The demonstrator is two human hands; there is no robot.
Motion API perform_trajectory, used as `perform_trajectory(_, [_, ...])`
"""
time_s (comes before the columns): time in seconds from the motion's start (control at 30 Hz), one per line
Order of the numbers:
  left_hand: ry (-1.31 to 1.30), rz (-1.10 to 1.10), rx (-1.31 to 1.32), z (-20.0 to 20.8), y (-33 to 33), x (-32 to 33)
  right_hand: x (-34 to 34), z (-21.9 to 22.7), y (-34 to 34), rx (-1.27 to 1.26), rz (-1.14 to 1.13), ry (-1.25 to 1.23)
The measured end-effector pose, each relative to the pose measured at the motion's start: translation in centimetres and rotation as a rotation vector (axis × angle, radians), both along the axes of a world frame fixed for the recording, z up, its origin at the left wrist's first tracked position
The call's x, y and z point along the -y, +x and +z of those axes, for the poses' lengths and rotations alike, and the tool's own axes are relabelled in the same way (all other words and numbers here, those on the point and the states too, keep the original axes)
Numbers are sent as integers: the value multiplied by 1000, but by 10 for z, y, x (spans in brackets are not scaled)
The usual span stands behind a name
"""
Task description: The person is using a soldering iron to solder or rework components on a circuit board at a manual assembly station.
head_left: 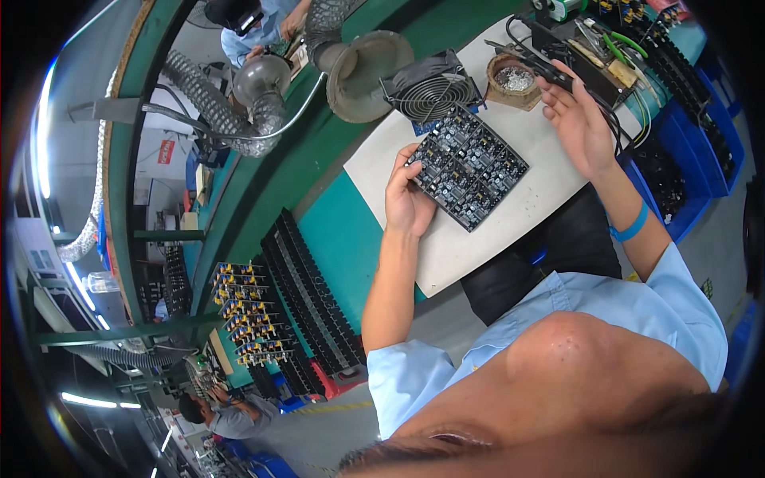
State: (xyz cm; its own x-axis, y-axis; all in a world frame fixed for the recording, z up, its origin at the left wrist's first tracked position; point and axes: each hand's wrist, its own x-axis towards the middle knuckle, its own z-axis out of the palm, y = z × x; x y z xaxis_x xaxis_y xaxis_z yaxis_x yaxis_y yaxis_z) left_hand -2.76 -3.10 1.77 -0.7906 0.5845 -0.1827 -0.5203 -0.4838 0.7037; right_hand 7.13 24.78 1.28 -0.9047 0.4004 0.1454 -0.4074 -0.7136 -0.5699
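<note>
My left hand (pixel 408 195) grips the left edge of a square black circuit board panel (pixel 468 169), thumb on top. Small components cover the panel, which is tilted above a white work sheet (pixel 382 171). My right hand (pixel 580 119) is raised at the right, its fingers closed around a black soldering iron (pixel 558 78); the other fingers are curled loosely. The iron lies close to a round tin (pixel 514 78) of silvery solder scraps. A black fan with a round wire guard (pixel 433 97) stands just behind the panel.
A fume duct hood (pixel 368 76) hangs at the back. Tools and cables (pixel 610 60) crowd the far right, above blue bins (pixel 677 179). Black slotted racks (pixel 307 295) and stacked boards with yellow parts (pixel 251 311) stand at left. Two other people (pixel 231 414) work nearby.
</note>
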Motion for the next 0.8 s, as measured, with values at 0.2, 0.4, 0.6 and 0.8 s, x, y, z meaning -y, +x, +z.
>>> perform_trajectory(0.2, [-102, 37, -32, 0, 0, -2, 2, -1, -19, 125, -58, -55])
perform_trajectory(0.4, [-149, 33, -49, 0, 0, -3, -5, -15, -8, 253, 128, -236])
perform_trajectory(0.6, [-141, 8, -91, -1, -1, 0, 8, -20, 2, 273, 202, -307])
perform_trajectory(0.8, [-132, -17, -131, 0, -2, -4, 28, -29, 8, 174, 113, 152])
